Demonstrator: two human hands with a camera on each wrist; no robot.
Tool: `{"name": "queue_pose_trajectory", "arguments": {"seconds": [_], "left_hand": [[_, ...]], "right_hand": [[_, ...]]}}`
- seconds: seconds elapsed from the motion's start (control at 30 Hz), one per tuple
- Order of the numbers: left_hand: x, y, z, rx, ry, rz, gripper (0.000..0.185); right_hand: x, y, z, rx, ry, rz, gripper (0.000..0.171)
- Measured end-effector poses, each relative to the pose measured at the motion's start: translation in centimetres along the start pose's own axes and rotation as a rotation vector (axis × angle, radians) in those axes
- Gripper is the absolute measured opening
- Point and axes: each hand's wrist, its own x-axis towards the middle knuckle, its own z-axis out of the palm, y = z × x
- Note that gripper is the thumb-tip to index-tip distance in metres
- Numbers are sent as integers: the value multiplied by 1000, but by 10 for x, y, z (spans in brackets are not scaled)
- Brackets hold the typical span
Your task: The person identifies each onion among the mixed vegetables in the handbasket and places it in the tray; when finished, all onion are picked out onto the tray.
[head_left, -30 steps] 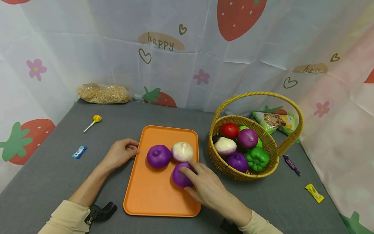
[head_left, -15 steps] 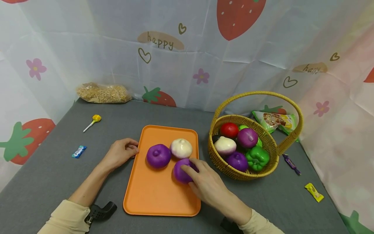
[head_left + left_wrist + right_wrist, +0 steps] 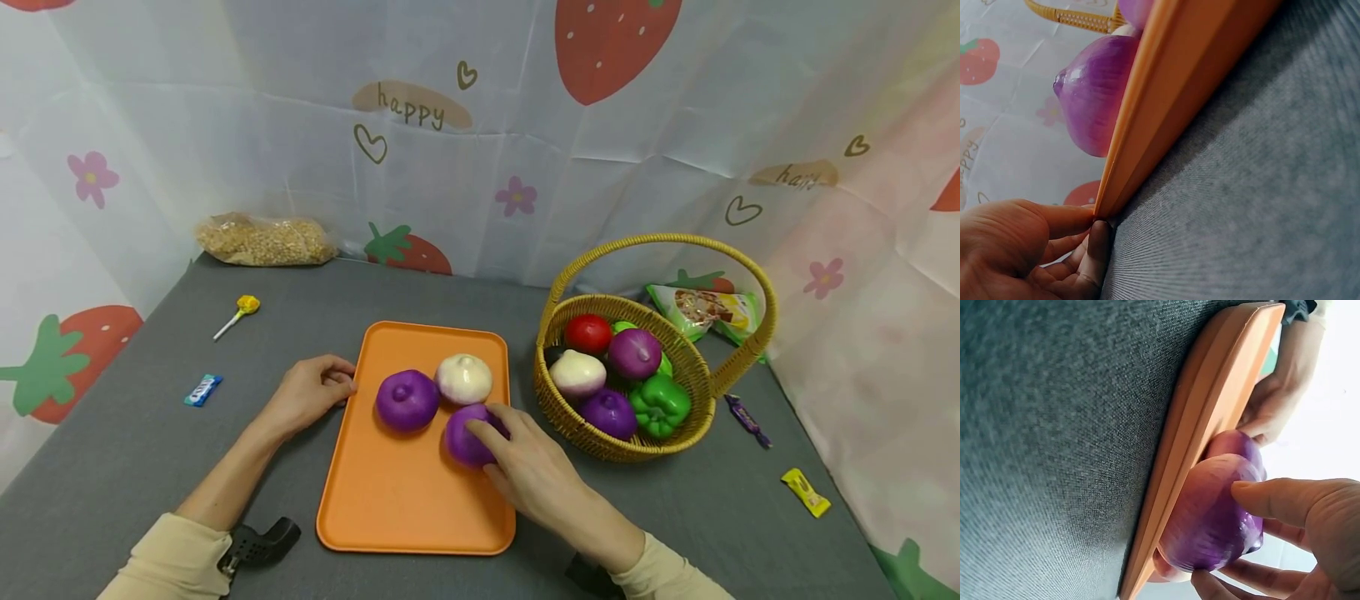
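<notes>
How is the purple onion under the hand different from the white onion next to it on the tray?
The purple onion is deep purple; the white onion is creamy white. The right hand grips the purple onion, while nothing touches the white onion. The purple onion sits nearer the person, the white onion farther back. Both are round and rest on the orange tray, whose left edge the left hand touches.

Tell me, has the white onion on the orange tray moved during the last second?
Yes, slightly. The white onion has shifted a little to the left and toward the far edge of the orange tray, as the right hand pushed the purple onion against it.
</notes>
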Motion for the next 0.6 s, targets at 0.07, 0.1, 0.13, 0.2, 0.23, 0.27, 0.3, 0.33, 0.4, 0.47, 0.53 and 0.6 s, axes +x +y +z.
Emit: {"name": "queue_pose_trajectory", "arguments": {"seconds": [0.07,0.1,0.13,0.2,0.23,0.27,0.3,0.33,0.4,0.47,0.53,0.6], "left_hand": [[0,0,0,1,-3,-4,30],[0,0,0,2,-3,-5,30],[0,0,0,3,-3,-6,30],[0,0,0,3,-3,-9,30],[0,0,0,3,-3,-7,29],[0,0,1,4,-2,-6,29],[0,0,1,4,-1,-5,29],[1,0,1,4,0,-3,29],[0,0,0,3,1,3,29],[0,0,1,1,2,7,28],[1,-1,1,-2,3,10,28],[1,-1,1,-4,3,11,28]], "right_hand": [[0,0,0,0,1,-2,53],[1,0,0,0,1,-2,53],[1,0,0,1,0,0,53],[1,1,1,3,-1,4,54],[1,0,1,5,-3,7,54],[1,0,1,7,-4,9,55],[1,0,1,8,-5,12,55],[1,0,1,9,-6,15,55],[2,0,1,9,-7,17,56],[2,0,1,7,-7,17,56],[2,0,1,5,-6,15,57],[3,0,1,2,-5,14,56]]}}
